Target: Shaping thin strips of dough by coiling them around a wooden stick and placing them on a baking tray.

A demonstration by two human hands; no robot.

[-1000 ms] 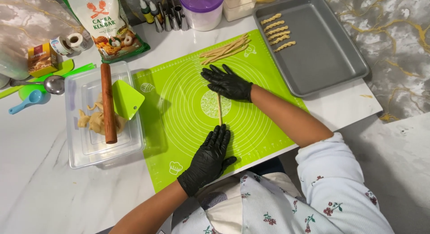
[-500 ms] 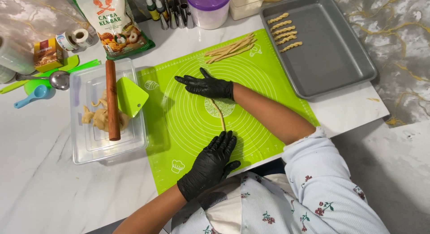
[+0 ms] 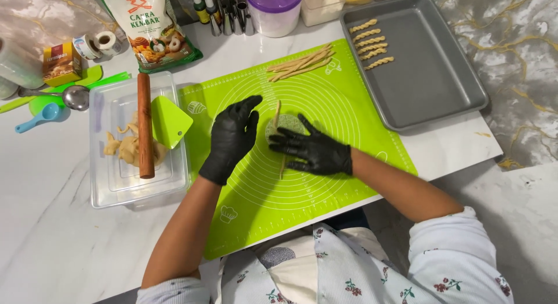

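Note:
A thin strip of dough (image 3: 277, 113) lies lengthwise on the green silicone mat (image 3: 349, 106). My left hand (image 3: 231, 138), in a black glove, rests flat on the mat just left of the strip, fingers pointing away from me. My right hand (image 3: 312, 150), also gloved, lies flat to the strip's right with spread fingers reaching across its lower part. Neither hand grips anything. Several more dough strips (image 3: 300, 63) lie at the mat's far edge.
A grey baking tray (image 3: 442, 77) at the right holds several twisted dough sticks (image 3: 369, 45). On the left, a clear plastic box (image 3: 110, 182) holds a wooden rolling pin (image 3: 145, 125), a green scraper (image 3: 169, 121) and dough scraps. A flour bag, jars, spoons and tape stand behind.
My left hand moved from the strip's near end up to its left side. My right hand came down from the far end to the strip's right side.

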